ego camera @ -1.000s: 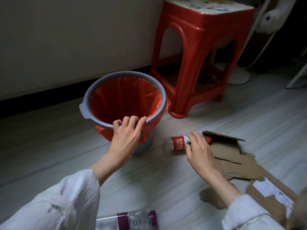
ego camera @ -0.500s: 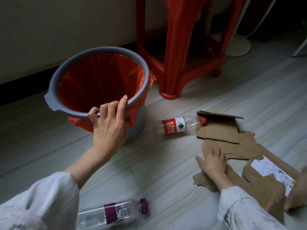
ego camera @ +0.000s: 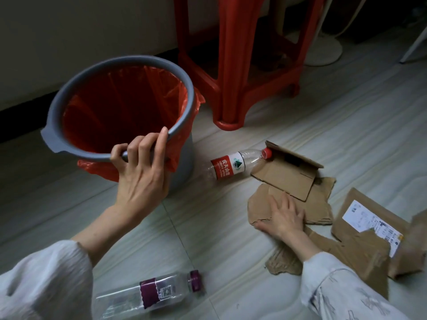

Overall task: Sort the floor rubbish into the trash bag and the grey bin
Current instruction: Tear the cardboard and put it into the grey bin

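Nothing looks sorted yet: the red-lined grey bin (ego camera: 120,61) appears empty. Left hand (ego camera: 141,179) grips its rim; right hand (ego camera: 285,215) lies flat on torn cardboard (ego camera: 261,209). Both bottles remain on the floor.

Your left hand (ego camera: 141,179) hides part of the grey bin (ego camera: 69,144) rim at centre left. The red stool (ego camera: 233,65) is cut off by the top edge. At lower right, the label (ego camera: 369,224) print is too small to read.
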Demonstrator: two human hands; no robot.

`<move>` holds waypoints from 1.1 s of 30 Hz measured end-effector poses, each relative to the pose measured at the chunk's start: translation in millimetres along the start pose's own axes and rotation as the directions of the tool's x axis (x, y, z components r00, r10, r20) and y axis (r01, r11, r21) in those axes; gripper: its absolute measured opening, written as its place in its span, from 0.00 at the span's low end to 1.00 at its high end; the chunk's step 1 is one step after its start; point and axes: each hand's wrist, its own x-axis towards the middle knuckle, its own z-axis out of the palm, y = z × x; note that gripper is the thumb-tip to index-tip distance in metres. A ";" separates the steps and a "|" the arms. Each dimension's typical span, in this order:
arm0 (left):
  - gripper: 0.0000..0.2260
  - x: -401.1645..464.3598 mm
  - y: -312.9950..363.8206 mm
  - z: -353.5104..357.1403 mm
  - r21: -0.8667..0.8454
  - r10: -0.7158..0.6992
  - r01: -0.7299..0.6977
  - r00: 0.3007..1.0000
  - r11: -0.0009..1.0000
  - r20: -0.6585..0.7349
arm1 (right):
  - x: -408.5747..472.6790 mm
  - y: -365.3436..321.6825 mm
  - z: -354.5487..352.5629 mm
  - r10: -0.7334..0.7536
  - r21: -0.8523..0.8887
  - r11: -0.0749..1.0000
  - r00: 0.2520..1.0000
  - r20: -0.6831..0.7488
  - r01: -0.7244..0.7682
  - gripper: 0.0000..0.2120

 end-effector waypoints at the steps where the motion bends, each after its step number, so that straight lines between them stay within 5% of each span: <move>1: 0.25 -0.7 1.3 -1.6 0.002 0.041 -0.041 0.999 0.999 -0.011 | -0.3 -2.2 -0.6 -0.027 -0.060 0.998 0.999 0.035 0.029 0.52; 5: 0.26 -8.8 19.5 -4.3 -0.034 0.242 -0.243 0.970 0.969 -0.028 | -5.4 -5.7 0.1 -0.090 -0.152 0.985 0.995 -0.031 0.084 0.50; 9: 0.24 -35.5 58.4 -0.8 -0.166 0.449 -0.426 0.883 0.889 0.135 | -14.5 0.6 10.4 -0.185 -0.225 0.963 0.970 -0.155 0.148 0.42; 15: 0.20 -91.1 116.8 20.4 -0.401 0.812 -0.707 0.480 0.582 0.331 | -7.8 22.8 -10.0 -0.289 -0.068 0.957 0.952 -0.105 0.283 0.31; 19: 0.26 -108.9 162.0 36.9 -0.554 0.884 -0.702 0.255 0.448 0.391 | -6.3 59.4 -13.5 0.006 0.188 0.980 0.934 -0.357 0.066 0.22; 22: 0.27 -112.7 197.0 45.6 -0.638 0.889 -0.636 0.191 0.435 0.416 | 1.7 80.2 -11.6 0.298 0.380 0.902 0.933 -0.201 -0.206 0.33; 25: 0.29 -109.5 209.3 51.4 -0.666 0.836 -0.565 0.081 0.487 0.543 | 10.9 84.2 -5.9 0.376 0.466 0.835 0.922 -0.092 -0.294 0.43; 27: 0.28 -104.3 204.8 54.4 -0.638 0.812 -0.586 0.063 0.500 0.580 | 17.0 80.1 -7.2 0.413 0.568 0.760 0.909 -0.048 -0.315 0.46; 29: 0.25 -103.2 194.3 59.6 -0.632 0.829 -0.589 0.122 0.503 0.546 | 21.2 79.5 -10.8 0.478 0.676 0.629 0.877 0.052 -0.384 0.48; 33: 0.16 -103.8 162.9 67.8 -0.604 0.778 -0.490 0.380 0.629 0.501 | 23.2 82.0 -8.6 0.501 0.772 0.468 0.848 0.171 -0.431 0.35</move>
